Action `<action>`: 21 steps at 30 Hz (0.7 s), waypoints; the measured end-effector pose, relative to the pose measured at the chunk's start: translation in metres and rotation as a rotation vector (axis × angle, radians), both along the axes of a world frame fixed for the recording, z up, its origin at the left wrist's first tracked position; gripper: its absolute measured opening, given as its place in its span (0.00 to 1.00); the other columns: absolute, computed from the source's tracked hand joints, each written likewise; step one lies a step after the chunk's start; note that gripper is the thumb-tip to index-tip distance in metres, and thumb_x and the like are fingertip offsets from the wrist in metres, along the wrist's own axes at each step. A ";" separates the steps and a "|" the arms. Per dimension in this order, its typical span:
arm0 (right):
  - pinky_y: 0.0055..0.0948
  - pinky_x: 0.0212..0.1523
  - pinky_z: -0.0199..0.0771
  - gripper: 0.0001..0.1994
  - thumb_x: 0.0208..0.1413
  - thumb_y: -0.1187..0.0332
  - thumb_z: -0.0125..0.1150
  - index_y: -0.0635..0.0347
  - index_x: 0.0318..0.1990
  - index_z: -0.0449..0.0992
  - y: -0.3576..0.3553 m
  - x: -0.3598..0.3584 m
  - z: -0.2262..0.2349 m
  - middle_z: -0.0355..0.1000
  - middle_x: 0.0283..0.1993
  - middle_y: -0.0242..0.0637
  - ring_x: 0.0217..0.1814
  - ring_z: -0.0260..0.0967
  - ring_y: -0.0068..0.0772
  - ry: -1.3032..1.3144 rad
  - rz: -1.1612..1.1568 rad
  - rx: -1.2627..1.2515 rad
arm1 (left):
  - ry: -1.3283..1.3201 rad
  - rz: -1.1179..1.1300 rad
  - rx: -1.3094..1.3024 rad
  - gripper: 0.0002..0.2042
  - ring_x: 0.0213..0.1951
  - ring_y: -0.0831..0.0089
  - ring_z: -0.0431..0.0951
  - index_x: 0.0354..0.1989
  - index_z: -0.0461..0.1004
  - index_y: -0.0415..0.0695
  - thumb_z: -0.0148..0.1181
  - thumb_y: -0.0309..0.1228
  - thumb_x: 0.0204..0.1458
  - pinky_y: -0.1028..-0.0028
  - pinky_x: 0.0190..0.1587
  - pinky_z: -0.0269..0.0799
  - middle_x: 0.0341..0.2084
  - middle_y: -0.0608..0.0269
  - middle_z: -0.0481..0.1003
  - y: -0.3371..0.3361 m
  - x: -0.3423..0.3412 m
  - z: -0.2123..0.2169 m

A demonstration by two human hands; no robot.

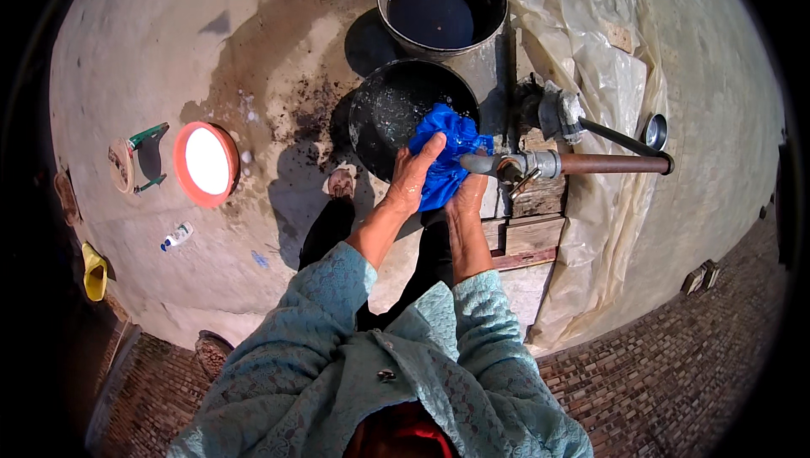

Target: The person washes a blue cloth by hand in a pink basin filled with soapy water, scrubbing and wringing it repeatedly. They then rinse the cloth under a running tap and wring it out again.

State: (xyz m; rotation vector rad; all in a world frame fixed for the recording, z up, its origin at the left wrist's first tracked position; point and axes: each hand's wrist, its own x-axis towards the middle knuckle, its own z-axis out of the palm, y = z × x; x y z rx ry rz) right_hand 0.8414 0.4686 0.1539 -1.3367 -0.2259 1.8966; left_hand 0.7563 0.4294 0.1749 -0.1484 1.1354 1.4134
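Observation:
Both my hands hold a wet, crumpled bright blue cloth (447,139) over the near right side of a round black basin (371,131). My left hand (412,173) grips its left side, the thumb lying on top and the fingers mostly hidden beneath. On the other side, my right hand (469,195) is closed on the cloth's lower right part, partly covered by the metal tap (506,165). The tap's spout reaches over the cloth from the right. Splashed water glistens in the basin.
Beyond the basin stands a dark bucket (384,15) of liquid. A rusty pipe (612,164) runs right from the tap, above plastic sheeting (607,230) and wooden boards (533,234). At left are an orange-rimmed tub (180,173), a small stool (123,164) and a white bottle (179,235).

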 end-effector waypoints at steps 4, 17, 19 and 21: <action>0.36 0.52 0.68 0.15 0.43 0.74 0.48 0.61 0.41 0.72 0.001 -0.011 0.014 0.71 0.39 0.36 0.44 0.69 0.34 0.240 -0.053 0.015 | -0.310 0.047 -0.140 0.32 0.49 0.64 0.72 0.51 0.69 0.46 0.50 0.60 0.48 0.62 0.55 0.65 0.46 0.59 0.72 0.022 -0.028 0.003; 0.51 0.62 0.45 0.26 0.41 0.47 0.61 0.47 0.48 0.71 0.004 -0.014 0.050 0.51 0.62 0.49 0.63 0.48 0.55 -0.753 0.834 1.302 | -0.571 0.065 0.038 0.22 0.45 0.66 0.73 0.52 0.67 0.44 0.51 0.46 0.54 0.66 0.50 0.70 0.46 0.58 0.72 0.014 -0.052 -0.002; 0.50 0.59 0.49 0.23 0.41 0.46 0.61 0.48 0.44 0.73 -0.002 -0.016 0.033 0.52 0.61 0.49 0.61 0.50 0.56 -0.850 0.666 1.368 | -0.473 0.008 0.080 0.19 0.44 0.68 0.74 0.50 0.67 0.44 0.51 0.43 0.55 0.67 0.48 0.71 0.44 0.59 0.72 0.009 -0.041 -0.011; 0.47 0.56 0.53 0.19 0.41 0.51 0.64 0.54 0.34 0.73 -0.003 -0.011 0.022 0.57 0.57 0.48 0.56 0.55 0.52 -0.790 0.522 1.191 | -0.301 0.045 -0.088 0.12 0.38 0.72 0.74 0.42 0.70 0.43 0.56 0.33 0.51 0.73 0.41 0.73 0.35 0.60 0.72 0.015 -0.030 0.003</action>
